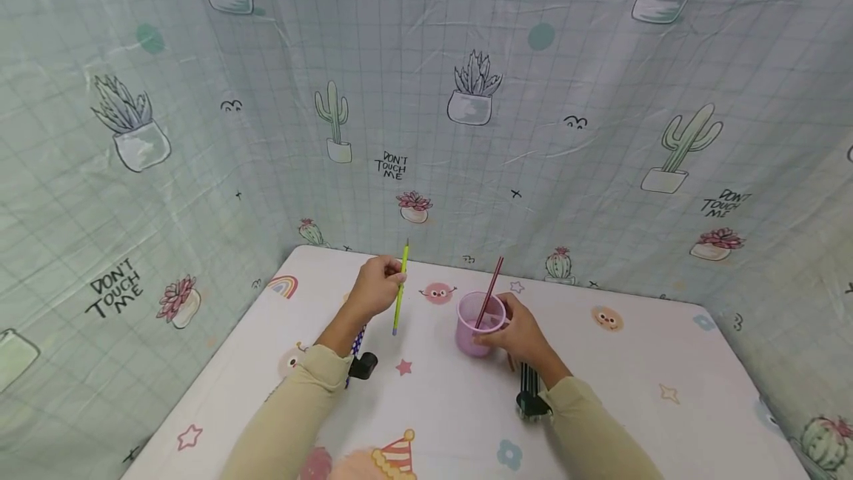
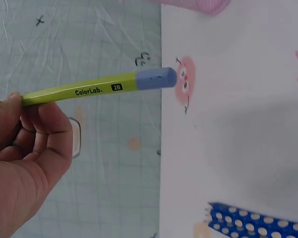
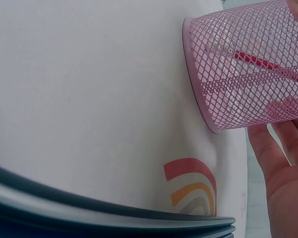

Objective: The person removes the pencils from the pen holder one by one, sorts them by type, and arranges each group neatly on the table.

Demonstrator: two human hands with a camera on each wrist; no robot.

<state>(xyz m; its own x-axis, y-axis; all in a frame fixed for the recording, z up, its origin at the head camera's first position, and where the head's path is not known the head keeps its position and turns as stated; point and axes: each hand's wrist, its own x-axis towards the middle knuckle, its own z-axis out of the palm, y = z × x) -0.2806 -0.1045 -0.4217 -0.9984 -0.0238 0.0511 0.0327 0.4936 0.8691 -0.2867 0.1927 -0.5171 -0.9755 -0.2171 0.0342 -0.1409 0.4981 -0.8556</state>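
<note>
My left hand [image 1: 378, 286] pinches a yellow-green pencil [image 1: 399, 295] near its middle, over the table. The pencil stands nearly upright, point up, and its blue end [image 2: 156, 78] points down. To the right, my right hand [image 1: 523, 328] grips a pink mesh pen cup [image 1: 469, 338] by its right side, thumb and fingers spread around the wall. Inside the cup leans a single red pencil [image 1: 492, 289], which also shows through the mesh in the right wrist view. Between the two hands there is a gap about as wide as the cup.
Blue pencils with white dots [image 2: 258, 222] lie on the table under my left forearm. Several dark green pencils [image 3: 114, 210] lie below my right wrist, a brown one [image 1: 512, 362] beside them. A printed cloth [image 1: 466, 169] hangs behind the white table [image 1: 453, 406].
</note>
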